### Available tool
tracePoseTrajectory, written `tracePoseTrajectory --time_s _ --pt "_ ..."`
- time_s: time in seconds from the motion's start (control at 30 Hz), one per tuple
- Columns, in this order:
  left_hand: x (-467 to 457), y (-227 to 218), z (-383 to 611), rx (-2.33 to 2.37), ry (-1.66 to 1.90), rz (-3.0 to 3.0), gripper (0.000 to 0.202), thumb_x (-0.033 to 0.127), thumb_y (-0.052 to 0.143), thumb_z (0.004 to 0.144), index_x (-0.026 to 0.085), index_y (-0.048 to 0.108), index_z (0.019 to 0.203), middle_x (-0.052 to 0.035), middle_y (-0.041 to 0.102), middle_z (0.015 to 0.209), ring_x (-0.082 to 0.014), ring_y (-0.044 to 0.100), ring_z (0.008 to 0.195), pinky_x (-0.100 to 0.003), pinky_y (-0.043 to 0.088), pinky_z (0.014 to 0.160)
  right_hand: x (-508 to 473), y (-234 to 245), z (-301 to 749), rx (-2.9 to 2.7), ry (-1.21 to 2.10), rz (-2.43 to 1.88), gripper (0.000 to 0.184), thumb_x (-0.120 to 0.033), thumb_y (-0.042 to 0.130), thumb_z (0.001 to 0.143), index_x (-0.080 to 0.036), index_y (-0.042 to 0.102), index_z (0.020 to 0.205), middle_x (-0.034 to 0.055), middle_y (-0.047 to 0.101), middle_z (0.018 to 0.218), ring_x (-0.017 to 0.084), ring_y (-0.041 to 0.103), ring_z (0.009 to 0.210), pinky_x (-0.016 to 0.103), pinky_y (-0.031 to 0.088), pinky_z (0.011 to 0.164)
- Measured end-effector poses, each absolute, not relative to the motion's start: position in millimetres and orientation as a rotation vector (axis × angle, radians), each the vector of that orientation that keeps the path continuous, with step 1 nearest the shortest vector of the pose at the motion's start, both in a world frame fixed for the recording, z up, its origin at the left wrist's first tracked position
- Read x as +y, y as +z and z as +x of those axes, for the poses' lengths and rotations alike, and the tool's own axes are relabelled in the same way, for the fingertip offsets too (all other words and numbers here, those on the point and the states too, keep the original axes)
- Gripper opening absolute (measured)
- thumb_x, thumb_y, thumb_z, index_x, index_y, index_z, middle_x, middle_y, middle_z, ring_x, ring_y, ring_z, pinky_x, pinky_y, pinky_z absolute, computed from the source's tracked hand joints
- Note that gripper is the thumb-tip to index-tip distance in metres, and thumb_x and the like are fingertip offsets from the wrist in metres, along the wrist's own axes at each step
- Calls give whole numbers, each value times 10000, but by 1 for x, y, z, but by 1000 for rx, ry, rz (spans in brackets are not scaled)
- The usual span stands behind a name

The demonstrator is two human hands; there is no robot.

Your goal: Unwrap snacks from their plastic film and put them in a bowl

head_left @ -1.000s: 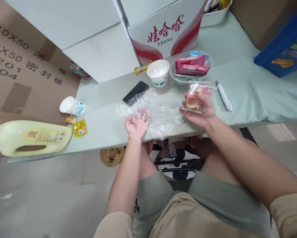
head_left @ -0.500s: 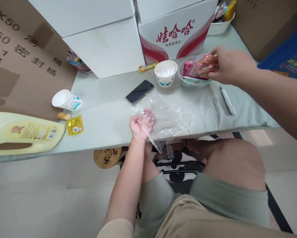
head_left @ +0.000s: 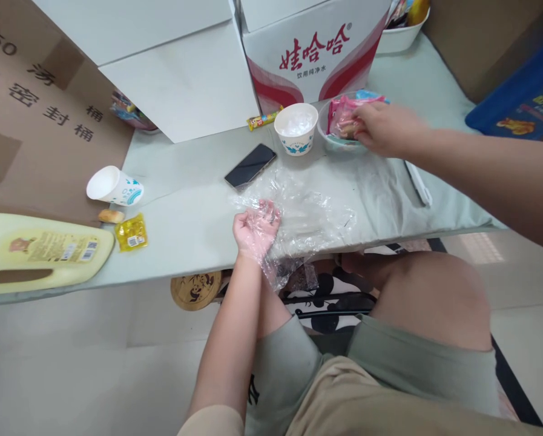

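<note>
My left hand (head_left: 256,229) lies palm up near the table's front edge, its fingers curled in thin clear plastic, which looks like a bag (head_left: 316,209). The film spreads rightward over the cloth and hangs below the edge by my wrist. My right hand (head_left: 382,128) reaches over a clear bowl (head_left: 328,143) and pinches a pink snack packet (head_left: 341,110) at the bowl's top. Its fingertips are partly hidden. Left of the bowl stands a patterned paper cup (head_left: 298,140) with clear plastic inside. A black phone (head_left: 250,166) lies just beyond the bag.
A white pen (head_left: 419,184) lies under my right forearm. At left are a tipped paper cup (head_left: 117,186), a yellow packet (head_left: 131,232), a small bread piece (head_left: 111,216) and a pale yellow jug (head_left: 48,251). Cartons (head_left: 314,57) and a yellow-wrapped snack (head_left: 263,119) line the back.
My right hand has moved left and lower over the bowl with the pink packet. The plastic beside my left wrist has shifted; that hand stays nearly in place. The view has turned slightly.
</note>
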State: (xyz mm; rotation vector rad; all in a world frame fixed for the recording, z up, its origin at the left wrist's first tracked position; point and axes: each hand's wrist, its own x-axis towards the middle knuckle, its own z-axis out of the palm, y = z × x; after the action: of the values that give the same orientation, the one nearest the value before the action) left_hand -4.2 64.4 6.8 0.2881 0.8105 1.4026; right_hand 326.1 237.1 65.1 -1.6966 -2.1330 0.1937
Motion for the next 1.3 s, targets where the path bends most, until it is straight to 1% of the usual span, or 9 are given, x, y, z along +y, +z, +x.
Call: tracePoseTrajectory --time_s 0.2,0.33,0.53,0.7,0.8,0.93,1.03,1.2,1.3 --pt "64 12 -2 875 1388 316 203 328 576 699 214 436 608 -57 705 965 -229 660 1149 -407 550 1012 242 78 332 -2219 139 -1687 211 -328 718 788 -139 696 880 41 690 1318 161 651 1143 387 422 815" --pt "64 13 -2 879 1386 318 170 327 570 712 215 476 626 -63 697 969 -224 661 1142 -395 560 1006 244 83 333 -2094 159 -1622 64 -228 661 832 -179 702 824 -43 702 1258 105 642 1150 335 451 850" --pt "63 9 -5 878 1374 352 122 347 597 703 233 576 741 -53 703 963 -215 679 1081 -384 566 990 245 83 311 -2095 401 -1787 347 -307 517 931 -130 729 721 21 728 1239 147 585 1255 423 407 1003" --pt "61 9 -2 844 1391 258 124 350 588 723 228 568 732 -37 713 943 -196 696 1008 -392 577 952 173 93 279 -1973 103 -1530 315 -178 539 884 -192 725 1138 126 687 1266 265 598 1207 515 452 1044" --pt "61 8 -1 896 1369 298 139 348 596 724 225 537 696 -51 723 953 -238 702 1058 -428 585 931 116 60 257 -2025 342 -1361 399 -219 546 858 -193 629 1247 135 698 1192 305 653 1092 526 524 970" --pt "58 10 -4 890 1309 369 286 511 615 753 232 555 742 -91 733 1046 -340 682 1173 -482 592 884 78 4 238 -2078 406 -1505 629 -357 624 834 -202 526 1435 164 645 1355 429 525 1330 646 403 1085" --pt "54 18 -7 905 1288 405 463 658 674 704 248 564 890 -96 707 1206 -373 687 1169 -504 601 870 76 -8 235 -2115 465 -1520 623 -308 636 834 -215 535 1442 137 705 1256 428 524 1332 663 345 1115" --pt "50 34 -20 1376 1259 470 632 175 803 597 298 390 1059 -5 715 1056 -215 758 926 -306 596 808 79 7 244 -1894 706 -1433 491 -153 525 822 -210 611 1303 72 718 920 254 657 901 443 515 895" --pt "51 41 -28 1506 1354 548 646 152 713 652 329 325 1137 22 706 990 -160 752 834 -241 572 749 76 14 251 -1720 868 -1386 511 -147 515 780 -201 614 1278 52 690 938 182 624 728 360 523 752"
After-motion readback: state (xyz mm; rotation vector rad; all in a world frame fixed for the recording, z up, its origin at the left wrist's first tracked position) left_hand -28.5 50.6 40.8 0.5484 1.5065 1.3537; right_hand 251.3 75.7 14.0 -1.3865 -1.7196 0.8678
